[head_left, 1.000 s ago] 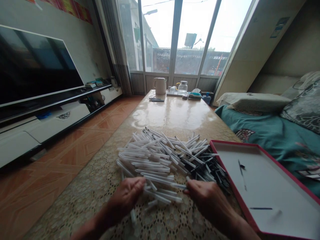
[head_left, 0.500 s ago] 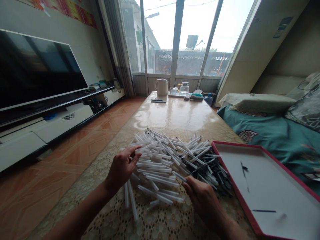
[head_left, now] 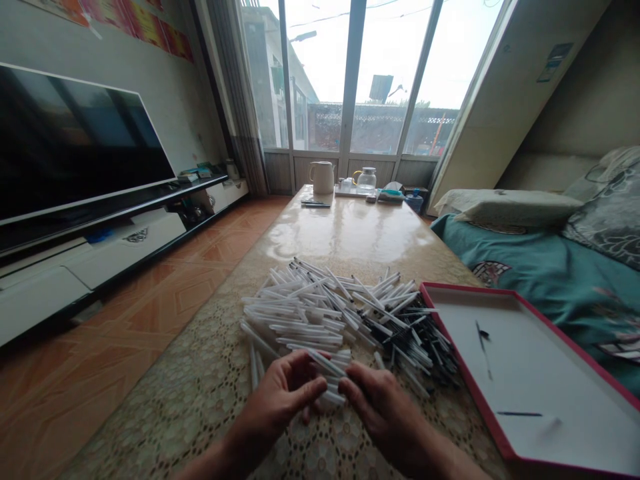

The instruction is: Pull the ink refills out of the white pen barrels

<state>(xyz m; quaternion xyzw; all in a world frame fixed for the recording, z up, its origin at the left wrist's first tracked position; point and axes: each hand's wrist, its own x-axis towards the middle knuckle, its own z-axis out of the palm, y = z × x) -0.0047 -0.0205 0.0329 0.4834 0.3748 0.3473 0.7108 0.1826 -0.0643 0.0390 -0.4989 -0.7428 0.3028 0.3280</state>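
A heap of white pen tubes [head_left: 300, 313] lies on the lace-covered table [head_left: 210, 373], with thin dark refills [head_left: 425, 340] piled at its right side. My left hand [head_left: 283, 400] and my right hand [head_left: 375, 403] meet at the near edge of the heap. Both are curled around a small bunch of white tubes [head_left: 331, 377] held between them. How many tubes sit in each hand is hidden by the fingers.
A red-rimmed white box lid [head_left: 525, 373] lies at the right with two loose refills in it. A white kettle [head_left: 321, 177], a glass jug [head_left: 367, 179] and small items stand at the table's far end. A television sits left, a teal-covered bed right.
My left hand came back from the heap's left side to the near edge. Both hands drew together and gathered a bunch of white tubes between them.
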